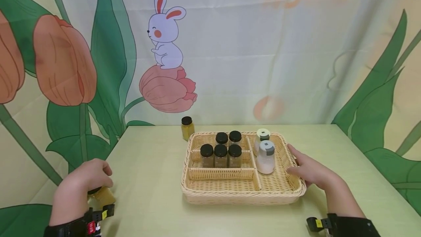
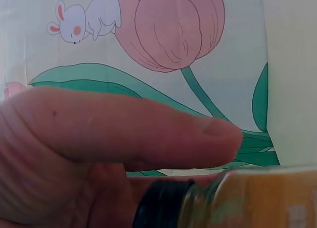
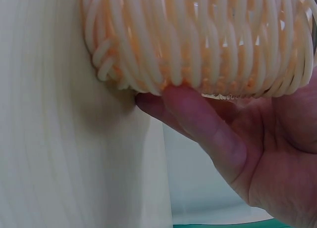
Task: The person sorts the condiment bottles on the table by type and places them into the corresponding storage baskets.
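Observation:
At the left table edge my left hand (image 1: 90,178) holds a small jar (image 1: 104,196) with a black lid and yellow-orange contents, lying tilted. The left wrist view shows the jar's dark lid (image 2: 163,203) close under the fingers, which hide part of it. My right hand (image 1: 312,171) grips the right side of a divided wicker basket (image 1: 243,198), thumb over the rim. In the right wrist view, its fingers (image 3: 193,109) touch the basket's woven wall (image 3: 198,45) from below. Several black-lidded jars (image 1: 220,156) stand in the basket's left compartments.
Two shakers with pale contents, one in front (image 1: 265,158) and one behind (image 1: 257,143), stand in the basket's right compartment. A yellow jar (image 1: 188,129) with a black lid is behind the basket's left corner. A printed curtain (image 1: 230,46) hangs along the table's back edge.

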`<act>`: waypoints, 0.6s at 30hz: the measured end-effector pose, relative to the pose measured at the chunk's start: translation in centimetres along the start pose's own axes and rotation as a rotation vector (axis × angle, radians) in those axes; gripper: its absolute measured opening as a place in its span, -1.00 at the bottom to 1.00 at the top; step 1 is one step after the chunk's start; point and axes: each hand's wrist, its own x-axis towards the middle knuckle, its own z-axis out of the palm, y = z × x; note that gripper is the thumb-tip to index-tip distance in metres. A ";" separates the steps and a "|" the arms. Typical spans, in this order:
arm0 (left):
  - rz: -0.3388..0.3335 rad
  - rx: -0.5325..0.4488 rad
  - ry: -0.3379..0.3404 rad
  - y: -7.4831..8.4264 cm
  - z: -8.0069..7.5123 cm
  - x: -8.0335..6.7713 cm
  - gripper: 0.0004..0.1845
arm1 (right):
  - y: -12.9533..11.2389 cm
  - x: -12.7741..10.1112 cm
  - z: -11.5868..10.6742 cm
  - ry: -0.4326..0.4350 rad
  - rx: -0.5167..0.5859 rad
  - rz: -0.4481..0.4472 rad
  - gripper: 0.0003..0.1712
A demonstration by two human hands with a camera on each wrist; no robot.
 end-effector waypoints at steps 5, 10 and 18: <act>-0.011 -0.087 -0.001 0.2 0.1 -0.2 -0.69 | 0.0 0.0 0.0 -0.003 0.006 -0.002 0.10; 0.020 -0.027 0.017 0.3 0.0 0.4 -0.55 | -0.1 0.0 0.0 -0.003 0.005 -0.002 0.10; 0.032 0.016 0.078 0.3 -0.1 0.8 -0.42 | -0.2 -0.1 0.0 -0.005 0.012 -0.004 0.10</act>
